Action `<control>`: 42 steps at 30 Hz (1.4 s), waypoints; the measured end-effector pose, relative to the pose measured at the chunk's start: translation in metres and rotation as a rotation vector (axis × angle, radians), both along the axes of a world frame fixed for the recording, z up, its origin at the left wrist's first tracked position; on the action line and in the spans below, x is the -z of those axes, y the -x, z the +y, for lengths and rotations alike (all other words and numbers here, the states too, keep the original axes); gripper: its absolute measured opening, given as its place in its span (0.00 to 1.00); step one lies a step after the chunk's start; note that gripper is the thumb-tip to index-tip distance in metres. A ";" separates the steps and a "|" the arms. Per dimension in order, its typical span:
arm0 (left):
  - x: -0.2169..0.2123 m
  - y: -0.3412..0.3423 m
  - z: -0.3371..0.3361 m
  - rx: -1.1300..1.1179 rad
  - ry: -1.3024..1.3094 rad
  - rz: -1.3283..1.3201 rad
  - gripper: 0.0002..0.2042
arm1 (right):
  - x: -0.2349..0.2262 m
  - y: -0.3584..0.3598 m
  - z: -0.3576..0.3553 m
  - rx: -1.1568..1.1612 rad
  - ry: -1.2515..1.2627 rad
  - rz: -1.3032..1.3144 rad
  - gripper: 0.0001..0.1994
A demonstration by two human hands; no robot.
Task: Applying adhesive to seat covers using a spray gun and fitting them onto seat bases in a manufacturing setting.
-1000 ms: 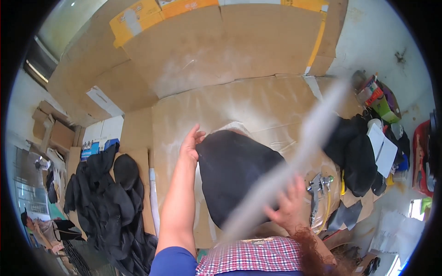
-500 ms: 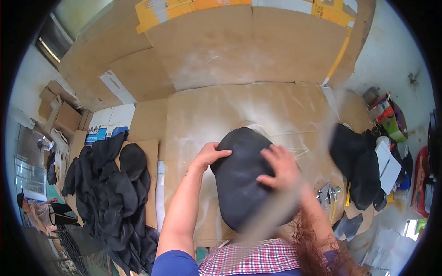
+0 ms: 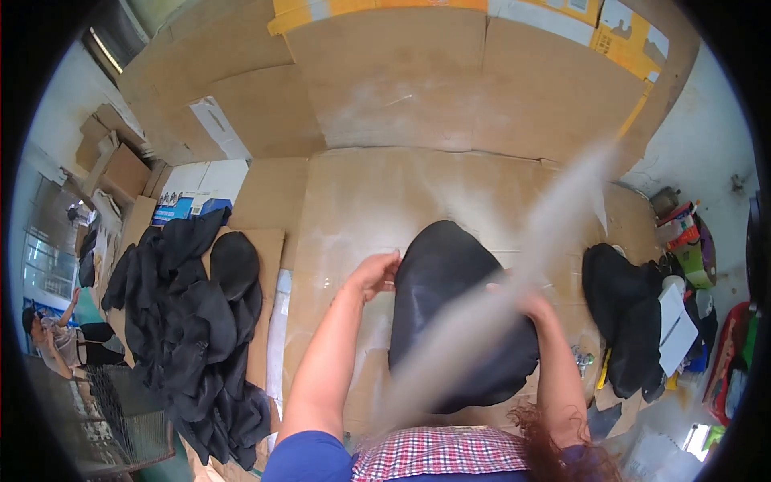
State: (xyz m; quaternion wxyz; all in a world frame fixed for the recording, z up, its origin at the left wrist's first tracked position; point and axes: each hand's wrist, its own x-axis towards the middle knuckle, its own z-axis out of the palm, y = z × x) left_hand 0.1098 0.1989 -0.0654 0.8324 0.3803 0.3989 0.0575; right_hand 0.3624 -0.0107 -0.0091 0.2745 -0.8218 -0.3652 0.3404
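A rounded black piece of smooth, leather-like material (image 3: 438, 273) lies in front of me on the cardboard work surface (image 3: 345, 201); its exact kind does not show. At its upper left edge is my left hand (image 3: 374, 275), thumb along the rim and fingers curled against it. My right hand (image 3: 524, 302) rests by the upper right edge, its fingers partly hidden by a pale, blurred strip (image 3: 554, 217) that slants across the view. Part of the black piece is also covered by that strip.
A heap of black pieces (image 3: 189, 321) lies on cardboard at left, and more black pieces (image 3: 622, 297) lie at right. Nearby are a metal spray gun (image 3: 582, 359) and a white sheet (image 3: 677, 321). Cardboard panels (image 3: 393, 72) rise behind. Another person (image 3: 68, 337) is far left.
My right hand has moved from the top of the black piece to its right edge. My left hand has shifted onto the left rim. The pale strip has swung further up across the view.
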 end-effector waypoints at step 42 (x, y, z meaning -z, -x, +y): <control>-0.183 0.147 -0.034 -0.506 -1.768 0.591 0.05 | 0.005 -0.033 0.019 -0.078 -0.159 0.819 0.18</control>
